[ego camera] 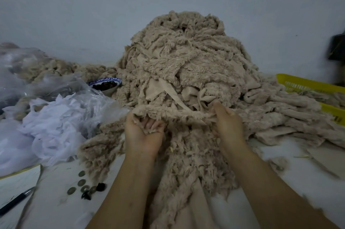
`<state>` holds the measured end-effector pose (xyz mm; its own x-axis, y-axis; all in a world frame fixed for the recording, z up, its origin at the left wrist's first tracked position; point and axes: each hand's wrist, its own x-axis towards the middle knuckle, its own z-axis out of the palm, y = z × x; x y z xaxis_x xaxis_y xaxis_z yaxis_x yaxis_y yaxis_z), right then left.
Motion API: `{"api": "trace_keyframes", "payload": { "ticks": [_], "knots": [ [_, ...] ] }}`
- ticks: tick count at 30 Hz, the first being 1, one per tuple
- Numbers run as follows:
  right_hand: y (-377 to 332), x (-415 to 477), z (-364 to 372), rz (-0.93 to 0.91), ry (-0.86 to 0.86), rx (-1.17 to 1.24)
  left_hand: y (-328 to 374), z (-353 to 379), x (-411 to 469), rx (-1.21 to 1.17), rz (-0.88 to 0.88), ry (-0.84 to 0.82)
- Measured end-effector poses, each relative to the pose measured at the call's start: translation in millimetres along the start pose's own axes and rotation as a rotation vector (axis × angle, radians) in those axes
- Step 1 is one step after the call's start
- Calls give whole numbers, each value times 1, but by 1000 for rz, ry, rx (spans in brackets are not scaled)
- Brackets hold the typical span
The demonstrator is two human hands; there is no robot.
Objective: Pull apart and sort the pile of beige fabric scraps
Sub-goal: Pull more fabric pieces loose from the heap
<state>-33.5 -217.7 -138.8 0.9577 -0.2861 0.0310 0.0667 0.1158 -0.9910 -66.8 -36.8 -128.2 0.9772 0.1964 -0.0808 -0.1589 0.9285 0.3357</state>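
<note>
Both left grip and right grip clamp a strip; bowl holds dark pieces, basket scraps.

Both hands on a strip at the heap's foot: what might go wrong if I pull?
Left hand and right hand grip a beige fleece strip below the tall pile of beige fabric scraps; pulling may slump it forward. The blue-rimmed bowl of dark pieces sits at the pile's left edge and might tip.

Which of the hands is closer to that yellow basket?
Right. The right hand grips fabric scraps left of the yellow basket; the left hand holds scraps farther left.
</note>
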Motion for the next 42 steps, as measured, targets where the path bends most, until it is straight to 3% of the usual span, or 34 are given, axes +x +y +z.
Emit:
{"api": "trace_keyframes", "payload": {
  "ticks": [3, 8, 11, 16, 19, 21, 23, 25, 26, 28, 30, 34, 36, 39, 42],
  "knots": [
    [0, -4, -1, -25, -68, -10, 4, 3, 1, 23, 23, -37],
    [9, -3, -2, -212, -190, -260, 9, 1, 5, -38, 18, -98],
    [13, -3, -1, -284, -284, -362, 8, 0, 9, -91, 12, -47],
    [17, 0, -7, -317, -629, -601, 19, -6, 16, -138, 98, -47],
    [21, -3, -3, -408, -775, -868, 17, -7, 17, -94, 126, -44],
    [22, -3, 3, -413, -651, -768, 13, -5, 17, 85, 148, -20],
    [18, 1, 1, -279, -343, -477, 3, -2, 13, 393, 159, 9],
    [15, 11, -6, -197, -94, -316, -9, 0, 7, 854, 153, 64],
    [16, 15, -10, -168, -64, -295, -14, -1, 6, 1102, 141, 87],
    [17, 19, -13, -107, -114, -315, -22, -4, 1, 1482, 153, 45],
    [23, 17, -10, -79, -173, -374, -26, -3, 0, 1747, 137, -114],
    [24, 14, -2, -131, -187, -445, -16, 13, -3, 2345, 82, -264],
    [24, 12, -2, -101, -201, -412, -2, 16, -5, 2469, -13, -298],
    [23, 10, -4, -105, -239, -487, 6, 13, -19, 2606, -352, -442],
    [20, 4, -2, -142, -326, -545, -1, 8, -21, 2508, -386, -615]
  ]
}}
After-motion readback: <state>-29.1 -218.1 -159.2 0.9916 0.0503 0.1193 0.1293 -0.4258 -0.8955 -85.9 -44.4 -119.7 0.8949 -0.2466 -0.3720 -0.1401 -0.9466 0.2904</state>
